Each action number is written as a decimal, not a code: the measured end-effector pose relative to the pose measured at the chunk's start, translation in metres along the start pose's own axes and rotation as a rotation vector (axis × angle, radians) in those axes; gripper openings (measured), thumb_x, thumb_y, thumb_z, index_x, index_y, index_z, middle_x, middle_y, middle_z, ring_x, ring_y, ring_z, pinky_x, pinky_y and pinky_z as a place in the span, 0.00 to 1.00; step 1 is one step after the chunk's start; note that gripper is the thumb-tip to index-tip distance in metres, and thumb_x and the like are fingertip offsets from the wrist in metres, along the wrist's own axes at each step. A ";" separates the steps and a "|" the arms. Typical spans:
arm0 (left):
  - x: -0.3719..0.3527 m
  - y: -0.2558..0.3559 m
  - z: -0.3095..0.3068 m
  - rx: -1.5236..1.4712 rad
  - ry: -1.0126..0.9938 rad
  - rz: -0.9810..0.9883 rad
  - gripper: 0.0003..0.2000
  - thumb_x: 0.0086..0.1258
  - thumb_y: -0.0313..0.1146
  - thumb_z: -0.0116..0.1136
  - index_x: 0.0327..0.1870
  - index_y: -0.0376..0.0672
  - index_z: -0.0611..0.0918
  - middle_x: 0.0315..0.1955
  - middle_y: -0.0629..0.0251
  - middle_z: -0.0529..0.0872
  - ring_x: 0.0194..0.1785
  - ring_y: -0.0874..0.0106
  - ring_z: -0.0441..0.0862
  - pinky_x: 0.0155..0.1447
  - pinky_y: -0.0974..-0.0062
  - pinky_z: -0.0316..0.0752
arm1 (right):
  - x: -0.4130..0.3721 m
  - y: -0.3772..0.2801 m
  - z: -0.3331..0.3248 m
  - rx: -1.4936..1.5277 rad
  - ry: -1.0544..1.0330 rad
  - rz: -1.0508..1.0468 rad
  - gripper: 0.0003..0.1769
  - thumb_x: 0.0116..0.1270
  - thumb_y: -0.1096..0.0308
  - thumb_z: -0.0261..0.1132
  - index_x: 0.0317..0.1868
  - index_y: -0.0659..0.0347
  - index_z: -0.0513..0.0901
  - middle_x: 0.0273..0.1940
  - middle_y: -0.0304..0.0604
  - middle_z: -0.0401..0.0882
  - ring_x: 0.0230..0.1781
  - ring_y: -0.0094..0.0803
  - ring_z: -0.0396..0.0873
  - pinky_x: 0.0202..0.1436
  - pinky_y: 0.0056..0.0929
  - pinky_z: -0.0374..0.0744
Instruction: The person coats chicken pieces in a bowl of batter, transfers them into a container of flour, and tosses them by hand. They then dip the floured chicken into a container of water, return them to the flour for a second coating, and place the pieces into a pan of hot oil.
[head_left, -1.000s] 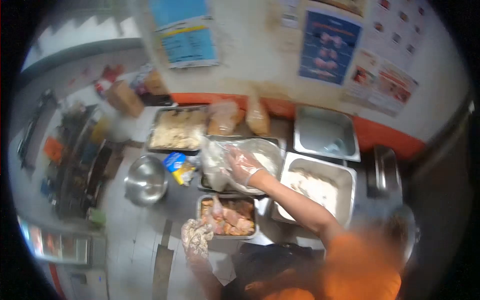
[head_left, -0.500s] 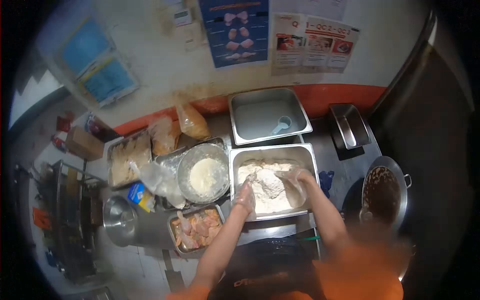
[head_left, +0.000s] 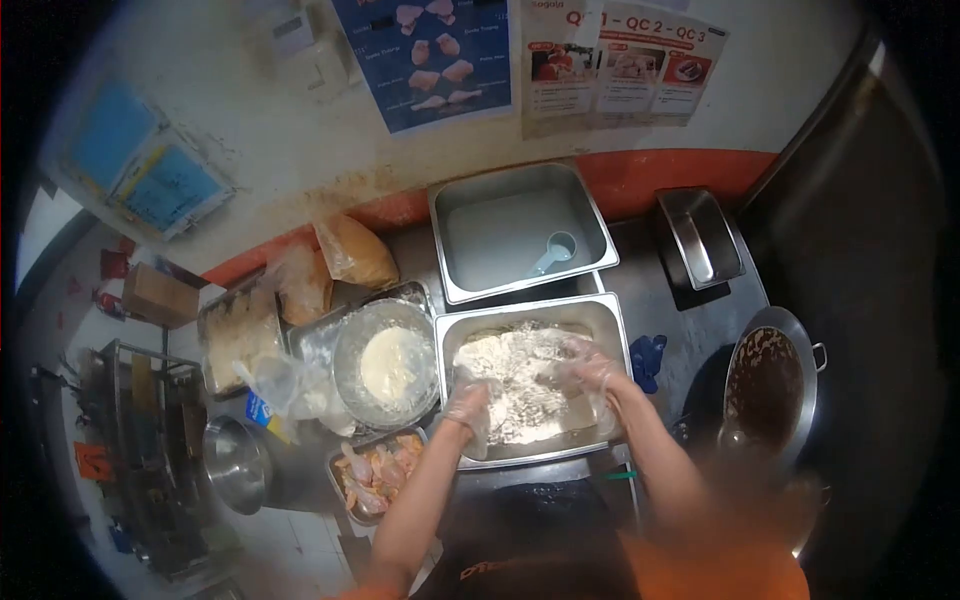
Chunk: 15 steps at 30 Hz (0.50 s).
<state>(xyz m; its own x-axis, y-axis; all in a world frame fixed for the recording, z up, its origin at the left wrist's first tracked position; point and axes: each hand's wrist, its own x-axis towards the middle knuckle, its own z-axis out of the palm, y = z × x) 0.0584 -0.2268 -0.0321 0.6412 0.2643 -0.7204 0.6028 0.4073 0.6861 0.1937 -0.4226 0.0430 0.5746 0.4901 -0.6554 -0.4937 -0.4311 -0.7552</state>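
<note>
A steel pan (head_left: 528, 458) holds white flour (head_left: 525, 385), loose and scattered across its middle. Both my hands are inside it, in clear plastic gloves. My left hand (head_left: 472, 402) is at the pan's left side, open, its fingers at the edge of the flour. On the right, my right hand (head_left: 592, 372) has its fingers apart and reaches over the flour, palm turned inward. Some flour seems to be in the air between them, and fine detail there is blurred.
Behind is a pan of cloudy liquid (head_left: 490, 225) with a light blue scoop (head_left: 556, 252). At left are a bowl of batter (head_left: 388, 365), a tray of raw chicken (head_left: 375, 475) and a steel bowl (head_left: 236, 465). A wok (head_left: 768, 385) and a narrow steel pan (head_left: 700, 245) stand right.
My hands have spread apart from the mound of flour they were around, and the flour now lies looser and more scattered. The view has shifted slightly.
</note>
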 end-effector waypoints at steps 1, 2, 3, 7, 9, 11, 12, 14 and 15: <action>-0.024 0.028 0.002 -0.071 0.002 -0.080 0.29 0.66 0.43 0.59 0.64 0.32 0.74 0.47 0.54 0.82 0.47 0.64 0.80 0.47 0.68 0.78 | -0.002 0.002 -0.005 0.023 0.139 0.069 0.41 0.59 0.66 0.75 0.72 0.59 0.68 0.50 0.52 0.84 0.52 0.36 0.83 0.49 0.34 0.83; -0.002 0.010 0.001 -0.134 0.041 0.014 0.31 0.66 0.46 0.60 0.64 0.32 0.74 0.49 0.53 0.82 0.49 0.63 0.80 0.51 0.67 0.77 | 0.015 0.022 -0.011 0.123 0.102 0.072 0.41 0.60 0.64 0.75 0.72 0.59 0.68 0.51 0.53 0.84 0.54 0.38 0.83 0.51 0.36 0.82; 0.042 -0.024 0.002 -0.192 0.078 0.109 0.33 0.65 0.49 0.61 0.64 0.31 0.74 0.51 0.52 0.82 0.51 0.62 0.79 0.54 0.66 0.76 | 0.046 0.060 -0.014 0.227 0.067 0.073 0.40 0.61 0.63 0.74 0.72 0.59 0.68 0.51 0.54 0.84 0.55 0.39 0.82 0.53 0.38 0.81; 0.060 -0.002 0.048 0.000 0.079 -0.019 0.27 0.69 0.46 0.65 0.64 0.37 0.78 0.59 0.59 0.81 0.60 0.69 0.76 0.62 0.69 0.71 | 0.086 0.081 0.028 -0.053 0.050 0.152 0.44 0.56 0.64 0.77 0.71 0.62 0.66 0.59 0.53 0.79 0.57 0.40 0.79 0.59 0.41 0.78; 0.046 0.005 0.054 0.030 0.048 0.018 0.28 0.67 0.42 0.67 0.64 0.34 0.76 0.55 0.56 0.83 0.56 0.68 0.78 0.57 0.69 0.74 | 0.095 0.098 0.026 -0.117 0.036 -0.065 0.44 0.55 0.65 0.76 0.71 0.64 0.66 0.58 0.53 0.79 0.57 0.40 0.79 0.61 0.37 0.77; 0.034 0.006 0.040 0.138 0.012 0.116 0.34 0.64 0.39 0.68 0.68 0.29 0.70 0.51 0.50 0.84 0.52 0.65 0.81 0.55 0.68 0.76 | 0.059 0.079 0.020 -0.230 0.043 -0.222 0.45 0.54 0.66 0.75 0.71 0.66 0.65 0.58 0.55 0.80 0.57 0.39 0.79 0.62 0.34 0.77; 0.035 -0.005 0.031 0.137 0.064 0.174 0.33 0.64 0.38 0.66 0.69 0.31 0.70 0.50 0.51 0.85 0.51 0.65 0.81 0.54 0.69 0.77 | 0.043 0.072 0.017 -0.301 0.061 -0.266 0.45 0.54 0.66 0.75 0.71 0.67 0.65 0.58 0.56 0.80 0.57 0.39 0.79 0.62 0.33 0.77; 0.053 -0.029 0.012 0.135 0.167 0.316 0.31 0.65 0.35 0.63 0.69 0.35 0.70 0.48 0.51 0.85 0.49 0.65 0.83 0.52 0.69 0.77 | 0.030 0.050 0.004 -0.508 0.156 -0.254 0.48 0.54 0.67 0.75 0.73 0.69 0.62 0.58 0.57 0.79 0.57 0.39 0.79 0.63 0.32 0.76; 0.056 -0.035 0.002 0.150 0.204 0.351 0.29 0.65 0.33 0.60 0.68 0.36 0.72 0.46 0.53 0.86 0.47 0.66 0.83 0.50 0.69 0.78 | -0.003 0.013 0.003 -0.407 0.103 -0.192 0.43 0.56 0.64 0.73 0.70 0.70 0.66 0.58 0.60 0.79 0.58 0.43 0.79 0.64 0.32 0.75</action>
<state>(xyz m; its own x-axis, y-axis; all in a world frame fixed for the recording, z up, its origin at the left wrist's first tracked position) 0.0744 -0.2274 -0.0964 0.7220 0.5378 -0.4353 0.4365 0.1341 0.8896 0.1836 -0.4279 0.0347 0.7031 0.5211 -0.4839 -0.0873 -0.6121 -0.7860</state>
